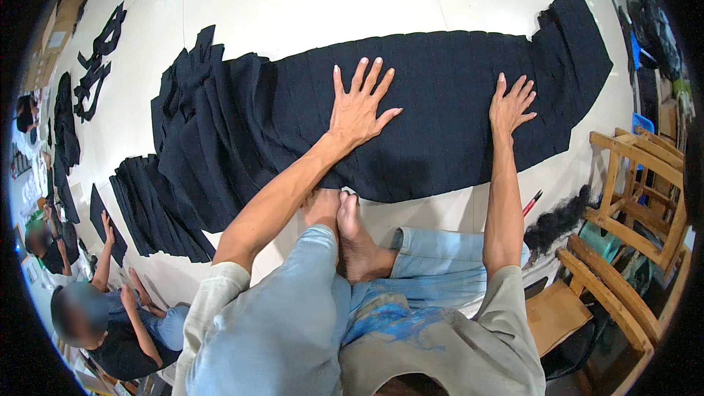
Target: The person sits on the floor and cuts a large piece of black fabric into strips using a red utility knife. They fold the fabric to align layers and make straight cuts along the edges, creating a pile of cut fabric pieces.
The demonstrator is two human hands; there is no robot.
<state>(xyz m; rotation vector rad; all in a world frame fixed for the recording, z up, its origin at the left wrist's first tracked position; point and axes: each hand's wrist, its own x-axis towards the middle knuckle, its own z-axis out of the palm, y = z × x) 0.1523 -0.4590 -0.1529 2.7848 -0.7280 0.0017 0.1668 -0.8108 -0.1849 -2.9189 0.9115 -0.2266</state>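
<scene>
A long piece of black pleated-looking fabric (433, 117) lies spread over the pale floor in front of me. My left hand (359, 106) presses flat on its middle, fingers spread wide. Toward the fabric's right end, my right hand (511, 105) also lies flat with its fingers apart. Neither hand holds anything. On the left the cloth bunches into loose folds (213, 117), while the stretch between my hands is fairly smooth. Its right end widens into an angled flap (576, 51). The near edge of the cloth lies by my bare feet (356, 238).
A second stack of black pleated cloth (150, 209) lies at left. Further left are black fabric strips (95, 66) and a seated co-worker (125, 337) touching a black piece. At right are wooden stools (638, 183), a red-and-black pen-like tool (533, 202) and a heap of black fluff (557, 221).
</scene>
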